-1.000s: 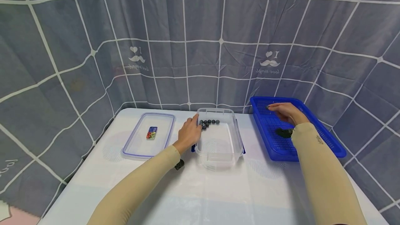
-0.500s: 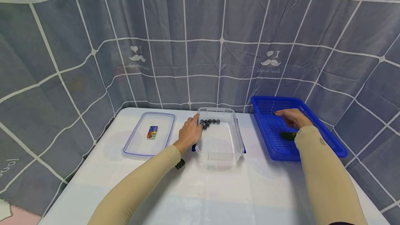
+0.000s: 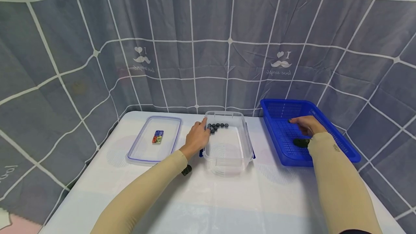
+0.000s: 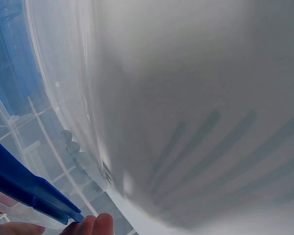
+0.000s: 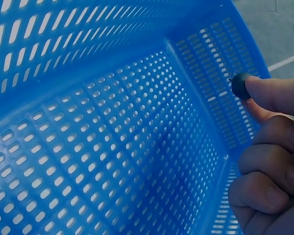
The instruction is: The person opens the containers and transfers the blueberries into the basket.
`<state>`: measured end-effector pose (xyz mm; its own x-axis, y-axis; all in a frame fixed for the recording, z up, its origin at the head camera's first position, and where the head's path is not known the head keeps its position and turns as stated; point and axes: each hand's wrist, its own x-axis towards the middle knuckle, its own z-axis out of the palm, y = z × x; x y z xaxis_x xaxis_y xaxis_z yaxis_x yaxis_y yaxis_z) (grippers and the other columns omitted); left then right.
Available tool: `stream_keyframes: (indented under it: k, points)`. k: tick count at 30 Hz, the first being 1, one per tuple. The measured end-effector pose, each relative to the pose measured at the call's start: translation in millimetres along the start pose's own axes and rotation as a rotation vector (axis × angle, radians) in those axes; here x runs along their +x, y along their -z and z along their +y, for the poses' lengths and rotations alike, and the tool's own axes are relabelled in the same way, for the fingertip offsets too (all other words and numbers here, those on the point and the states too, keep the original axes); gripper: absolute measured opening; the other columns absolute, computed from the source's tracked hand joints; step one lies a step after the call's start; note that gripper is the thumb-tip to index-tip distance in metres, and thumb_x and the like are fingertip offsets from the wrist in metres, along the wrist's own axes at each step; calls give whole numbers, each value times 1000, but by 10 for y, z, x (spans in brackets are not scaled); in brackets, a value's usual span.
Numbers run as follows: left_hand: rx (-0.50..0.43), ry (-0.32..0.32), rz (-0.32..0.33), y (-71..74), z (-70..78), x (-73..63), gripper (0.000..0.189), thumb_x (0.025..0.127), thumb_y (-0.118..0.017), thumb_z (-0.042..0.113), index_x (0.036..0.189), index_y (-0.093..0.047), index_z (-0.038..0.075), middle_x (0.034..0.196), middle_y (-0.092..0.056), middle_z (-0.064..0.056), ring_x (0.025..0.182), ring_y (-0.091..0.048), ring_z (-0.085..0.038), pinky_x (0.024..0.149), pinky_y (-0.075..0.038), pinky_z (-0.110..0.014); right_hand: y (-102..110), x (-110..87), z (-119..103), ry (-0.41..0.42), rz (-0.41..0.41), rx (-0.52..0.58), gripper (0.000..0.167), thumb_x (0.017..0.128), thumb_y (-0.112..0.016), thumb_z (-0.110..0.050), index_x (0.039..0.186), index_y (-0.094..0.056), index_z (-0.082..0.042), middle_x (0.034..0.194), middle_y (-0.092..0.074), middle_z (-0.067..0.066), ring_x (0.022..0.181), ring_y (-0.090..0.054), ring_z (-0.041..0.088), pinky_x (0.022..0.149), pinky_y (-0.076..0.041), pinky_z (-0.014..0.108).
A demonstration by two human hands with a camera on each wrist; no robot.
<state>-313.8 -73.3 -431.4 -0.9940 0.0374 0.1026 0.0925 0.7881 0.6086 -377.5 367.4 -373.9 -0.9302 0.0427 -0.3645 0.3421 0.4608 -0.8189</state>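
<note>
My right hand (image 3: 307, 124) pinches a dark round blueberry (image 5: 240, 86) between thumb and forefinger, over the blue perforated basket (image 3: 279, 154). In the right wrist view the other fingers are curled and the visible basket floor is bare. My left hand (image 3: 197, 137) grips the left side wall of the clear plastic container (image 3: 227, 151), fingertips at the rim. Close by in the left wrist view, its fingertips (image 4: 104, 225) touch a blue latch flap (image 4: 32, 188). Several blueberries (image 3: 217, 125) lie inside the container, along its far end and left side.
Left of the container lies a clear lid (image 3: 139, 154) with a blue seal and a colourful label (image 3: 157, 137). A white cloth (image 3: 224, 205) covers the table. Grey checked curtains (image 3: 211, 60) hang close behind and at both sides.
My right hand has moved rightward and a little nearer over the basket, with the blueberry still pinched. The left hand keeps its hold on the container.
</note>
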Motion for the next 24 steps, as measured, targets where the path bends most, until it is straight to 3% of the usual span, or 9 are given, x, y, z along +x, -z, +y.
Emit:
stream_keyframes:
  k: [2, 6, 11, 17, 18, 19, 20, 22, 24]
  points:
    - [-1, -3, -1, 2, 1, 0, 57, 108, -36, 33, 162, -24, 20, 150, -44, -18, 136, -47, -34, 106, -44, -54, 5, 4, 7, -11, 11, -10, 47, 98, -61, -20, 56, -40, -24, 53, -28, -8, 49, -27, 9, 51, -30, 28]
    - [-1, -6, -5, 2, 0, -7, 57, 108, -36, 32, 162, -24, 19, 150, -45, -17, 135, -48, -34, 105, -45, -54, 12, -1, 25, -22, 24, -32, 45, 99, -60, -19, 57, -43, -23, 52, -29, -8, 48, -27, 9, 50, -30, 28]
    - [-4, -10, -3, -1, 4, -16, 57, 108, -37, 32, 162, -25, 19, 149, -45, -17, 134, -49, -34, 103, -46, -54, 5, -23, 10, -15, 27, -89, 54, 99, -59, -24, 51, -35, -23, 50, -30, -9, 47, -28, 9, 49, -31, 28]
    - [-10, -4, 4, 0, 8, -12, 57, 108, -37, 33, 162, -25, 19, 150, -44, -18, 134, -49, -35, 102, -46, -55, -22, -34, -102, 40, 16, -146, 55, 97, -61, -30, 48, -37, -24, 46, -34, -10, 45, -32, 8, 49, -33, 28]
    - [-13, -5, 6, 1, 7, -11, 57, 108, -37, 33, 162, -25, 19, 150, -44, -19, 134, -49, -35, 102, -46, -55, -31, -37, -127, 55, 13, -140, 51, 97, -62, -30, 50, -44, -24, 46, -35, -10, 45, -33, 8, 49, -33, 28]
    - [-15, -5, 7, 3, 6, -9, 57, 108, -38, 33, 162, -25, 19, 150, -44, -19, 134, -49, -36, 102, -47, -55, -45, -43, -155, 69, 13, -130, 47, 96, -63, -30, 53, -45, -22, 47, -34, -10, 45, -32, 8, 48, -33, 28]
    - [-17, -4, 9, 4, 5, -7, 57, 108, -38, 33, 162, -25, 19, 150, -44, -19, 133, -49, -36, 101, -47, -56, -59, -50, -184, 85, 9, -135, 39, 97, -63, -30, 60, -57, -19, 47, -34, -10, 45, -31, 8, 49, -33, 28]
    - [-17, -4, 10, 6, 3, -6, 57, 108, -38, 33, 162, -25, 19, 149, -44, -19, 133, -50, -36, 101, -47, -56, -96, -71, -249, 115, -4, -138, 24, 98, -62, -30, 91, -74, -11, 47, -34, -11, 44, -30, 7, 48, -33, 28]
    - [-18, -3, 10, 5, 1, -5, 57, 108, -38, 33, 162, -25, 19, 149, -45, -19, 133, -50, -36, 100, -47, -56, -145, -94, -318, 143, -15, -147, 41, 99, -61, -30, 130, -66, -3, 47, -34, -11, 44, -29, 7, 49, -32, 28]
